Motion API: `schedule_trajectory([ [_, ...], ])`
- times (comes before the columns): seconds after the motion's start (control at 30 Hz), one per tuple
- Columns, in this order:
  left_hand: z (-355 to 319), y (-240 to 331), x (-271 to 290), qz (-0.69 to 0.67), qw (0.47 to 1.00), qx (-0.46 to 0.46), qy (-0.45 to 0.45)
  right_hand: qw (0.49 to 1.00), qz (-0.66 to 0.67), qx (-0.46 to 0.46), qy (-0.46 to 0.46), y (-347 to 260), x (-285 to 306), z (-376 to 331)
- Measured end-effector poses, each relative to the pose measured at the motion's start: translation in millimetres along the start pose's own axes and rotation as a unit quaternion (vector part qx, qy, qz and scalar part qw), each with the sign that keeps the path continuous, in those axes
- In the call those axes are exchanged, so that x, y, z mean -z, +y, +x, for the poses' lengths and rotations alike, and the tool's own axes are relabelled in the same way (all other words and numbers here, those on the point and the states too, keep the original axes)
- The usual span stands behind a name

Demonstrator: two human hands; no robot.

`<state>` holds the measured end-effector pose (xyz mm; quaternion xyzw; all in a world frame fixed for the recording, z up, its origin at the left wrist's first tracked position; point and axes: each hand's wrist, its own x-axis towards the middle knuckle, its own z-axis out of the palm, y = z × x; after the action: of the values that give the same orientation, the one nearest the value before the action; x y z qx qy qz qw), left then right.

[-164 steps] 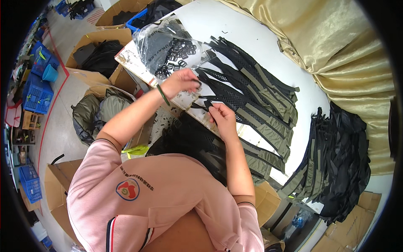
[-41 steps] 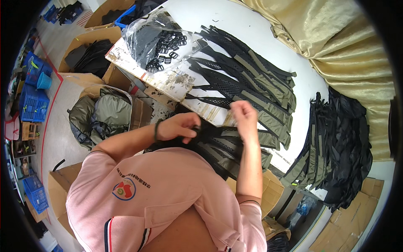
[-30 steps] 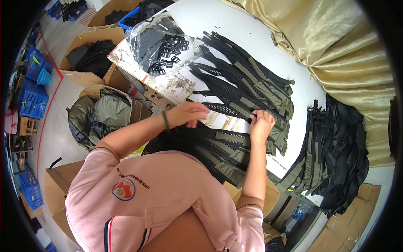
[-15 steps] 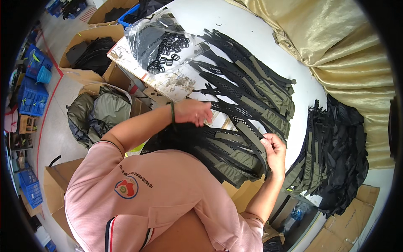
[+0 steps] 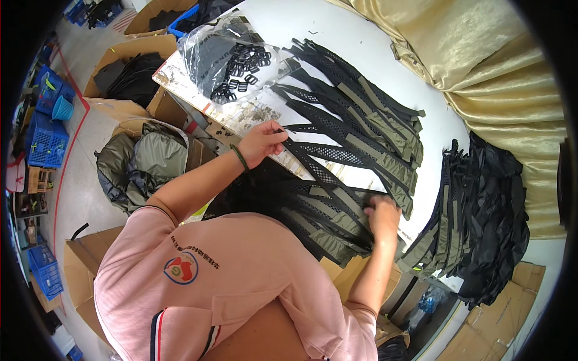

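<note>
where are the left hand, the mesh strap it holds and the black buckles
Left hand (image 5: pixel 261 144), head view: on the middle of the hand.
Mesh strap (image 5: pixel 320 172), head view: on its mesh section.
Black buckles (image 5: pixel 245 59), head view: on the middle of the pile.

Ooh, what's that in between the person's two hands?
In the head view, a black mesh strap runs from the left hand down toward the right hand.

The head view looks down and forward from the wearer's head, upright and unmirrored, with the pink shirt (image 5: pixel 253 259) nearest, at lower centre. The left hand (image 5: pixel 265 143) and right hand (image 5: pixel 383 216) lie mid-field over the worktable (image 5: pixel 391 66); the wide fisheye field extends from the floor (image 5: pixel 78 162), left, to the curtain (image 5: pixel 481 72), upper right.
</note>
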<state>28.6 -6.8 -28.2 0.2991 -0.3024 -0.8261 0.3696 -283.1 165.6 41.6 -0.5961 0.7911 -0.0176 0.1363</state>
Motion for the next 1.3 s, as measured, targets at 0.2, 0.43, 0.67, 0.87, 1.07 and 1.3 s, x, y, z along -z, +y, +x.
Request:
schedule_trajectory([
  [0.2, -5.7, -3.0, -8.6, 0.14, 0.989, -0.044, -0.028, 0.895, 0.37, 0.226, 0.101, -145.0, -31.8, 48.4],
  [0.43, 47.7, 94.2, 37.9, 0.594, 0.771, -0.166, 0.16, 0.867, 0.465, 0.177, 0.025, -164.4, -71.3, 73.5],
  [0.67, 108.4, 120.9, 95.9, 0.814, 0.555, -0.087, 0.146, 0.861, 0.435, 0.263, 0.018, -170.6, -78.1, 76.2],
  [0.87, 118.2, 121.3, 98.8, 0.803, 0.573, -0.112, 0.119, 0.833, 0.526, 0.149, -0.081, -171.3, -81.4, 81.0],
  [1.07, 113.2, 121.7, 94.4, 0.78, 0.6, -0.13, 0.127, 0.826, 0.535, 0.16, -0.078, -179.7, -84.3, 79.5],
  [1.3, 33.3, 98.7, 9.9, 0.358, 0.925, -0.072, -0.107, 0.775, 0.621, 0.1, -0.067, -147.1, -55.3, 68.6],
])
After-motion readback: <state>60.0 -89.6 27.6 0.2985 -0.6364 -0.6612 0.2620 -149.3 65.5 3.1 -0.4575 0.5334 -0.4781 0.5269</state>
